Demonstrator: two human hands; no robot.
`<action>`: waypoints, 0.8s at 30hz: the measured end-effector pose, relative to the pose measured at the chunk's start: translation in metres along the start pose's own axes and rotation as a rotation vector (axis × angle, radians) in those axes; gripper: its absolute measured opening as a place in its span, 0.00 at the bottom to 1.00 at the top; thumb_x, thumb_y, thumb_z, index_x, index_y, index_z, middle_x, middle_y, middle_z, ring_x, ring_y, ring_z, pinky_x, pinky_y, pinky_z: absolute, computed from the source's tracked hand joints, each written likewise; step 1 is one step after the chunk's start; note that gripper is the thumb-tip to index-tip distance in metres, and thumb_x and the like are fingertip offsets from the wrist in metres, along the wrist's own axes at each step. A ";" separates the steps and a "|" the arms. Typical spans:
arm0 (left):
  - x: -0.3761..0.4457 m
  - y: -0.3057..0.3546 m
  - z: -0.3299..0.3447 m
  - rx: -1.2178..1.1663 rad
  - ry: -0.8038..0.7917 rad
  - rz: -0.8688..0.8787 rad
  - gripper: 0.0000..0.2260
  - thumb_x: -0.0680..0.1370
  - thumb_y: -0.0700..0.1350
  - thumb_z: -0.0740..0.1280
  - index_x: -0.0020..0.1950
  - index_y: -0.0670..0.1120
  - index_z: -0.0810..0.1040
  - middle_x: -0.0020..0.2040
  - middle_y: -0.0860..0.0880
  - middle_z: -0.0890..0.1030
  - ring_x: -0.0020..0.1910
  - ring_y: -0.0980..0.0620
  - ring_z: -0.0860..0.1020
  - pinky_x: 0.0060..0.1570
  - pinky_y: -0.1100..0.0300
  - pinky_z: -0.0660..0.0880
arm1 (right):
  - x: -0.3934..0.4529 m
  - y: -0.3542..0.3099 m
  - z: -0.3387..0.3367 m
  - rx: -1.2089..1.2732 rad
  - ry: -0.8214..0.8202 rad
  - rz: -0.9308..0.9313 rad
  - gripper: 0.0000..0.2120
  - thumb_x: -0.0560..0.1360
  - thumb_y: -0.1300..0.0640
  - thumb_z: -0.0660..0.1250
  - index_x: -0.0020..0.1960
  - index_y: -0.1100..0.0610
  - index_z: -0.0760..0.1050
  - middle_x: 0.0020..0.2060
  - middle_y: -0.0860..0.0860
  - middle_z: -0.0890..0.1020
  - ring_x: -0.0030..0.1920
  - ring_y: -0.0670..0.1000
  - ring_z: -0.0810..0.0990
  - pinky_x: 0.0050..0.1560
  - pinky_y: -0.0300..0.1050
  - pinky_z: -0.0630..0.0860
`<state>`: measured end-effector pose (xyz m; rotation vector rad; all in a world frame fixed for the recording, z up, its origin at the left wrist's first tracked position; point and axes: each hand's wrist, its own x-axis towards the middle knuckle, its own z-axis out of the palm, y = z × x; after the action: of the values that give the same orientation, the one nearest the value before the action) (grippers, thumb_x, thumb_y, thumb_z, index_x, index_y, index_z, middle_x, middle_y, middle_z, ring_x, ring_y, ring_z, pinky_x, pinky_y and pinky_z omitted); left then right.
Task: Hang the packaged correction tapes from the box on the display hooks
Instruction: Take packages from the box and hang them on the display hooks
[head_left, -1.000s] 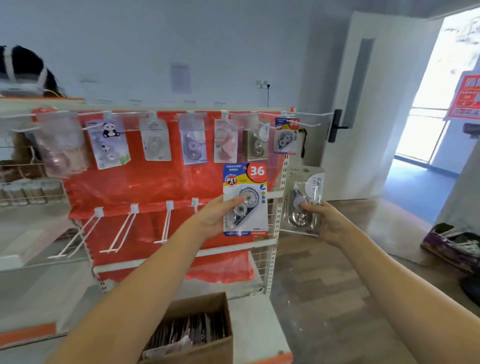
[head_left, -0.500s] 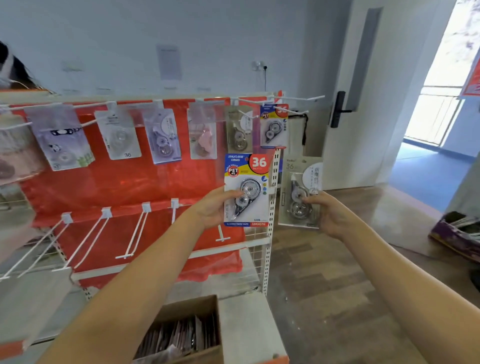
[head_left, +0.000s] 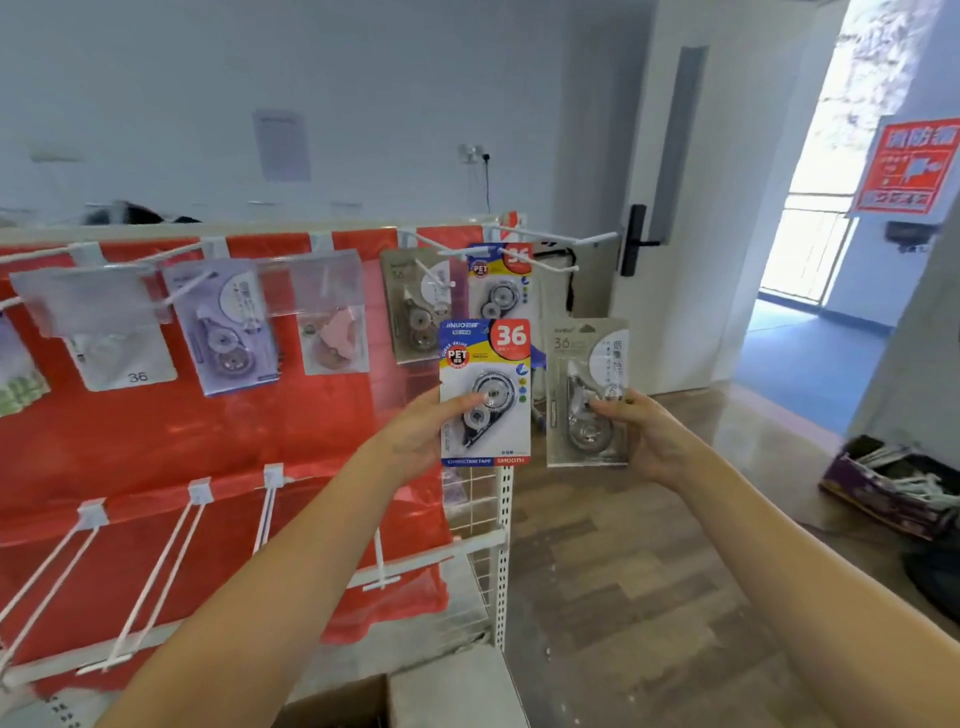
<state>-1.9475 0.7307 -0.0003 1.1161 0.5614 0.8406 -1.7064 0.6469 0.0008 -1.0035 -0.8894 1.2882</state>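
Blue pack (head_left: 485, 395) in our left hand (head_left: 415, 441), grey pack (head_left: 587, 395) in our right hand (head_left: 649, 441); we are aligning each hang-hole squarely with its hook (head_left: 540, 265).

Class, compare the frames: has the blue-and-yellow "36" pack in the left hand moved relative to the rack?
Yes. The blue-and-yellow pack has risen toward the matching hung pack on the top row, its top now overlapping it.

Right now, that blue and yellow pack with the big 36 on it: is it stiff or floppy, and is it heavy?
Probably fairly stiff: the blue and yellow pack stands flat and upright though the left hand grips only its lower side. Likely light, since thumb and fingers alone carry it. Its clear plastic bubble looks glossy, so perhaps a bit slippery.
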 end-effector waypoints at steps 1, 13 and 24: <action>0.008 0.001 0.004 0.009 -0.008 0.015 0.08 0.77 0.36 0.63 0.54 0.44 0.78 0.45 0.46 0.85 0.42 0.49 0.84 0.39 0.55 0.81 | 0.001 -0.004 -0.006 0.005 0.011 -0.006 0.23 0.64 0.63 0.71 0.59 0.60 0.75 0.44 0.55 0.85 0.41 0.55 0.85 0.38 0.47 0.81; 0.049 0.005 0.091 0.051 -0.052 0.137 0.09 0.77 0.36 0.62 0.53 0.45 0.78 0.47 0.48 0.84 0.45 0.50 0.83 0.50 0.53 0.79 | 0.019 -0.037 -0.082 -0.034 -0.062 0.012 0.27 0.61 0.58 0.77 0.58 0.60 0.75 0.49 0.57 0.84 0.46 0.56 0.84 0.49 0.51 0.80; 0.066 0.005 0.106 0.115 0.178 0.212 0.07 0.79 0.37 0.62 0.53 0.44 0.77 0.44 0.48 0.85 0.41 0.51 0.84 0.41 0.56 0.81 | 0.036 -0.040 -0.095 -0.077 -0.178 0.061 0.07 0.73 0.65 0.66 0.50 0.59 0.76 0.39 0.52 0.86 0.37 0.50 0.85 0.36 0.44 0.82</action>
<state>-1.8301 0.7276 0.0427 1.2279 0.6535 1.1110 -1.6004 0.6741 0.0056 -0.9933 -1.0587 1.4199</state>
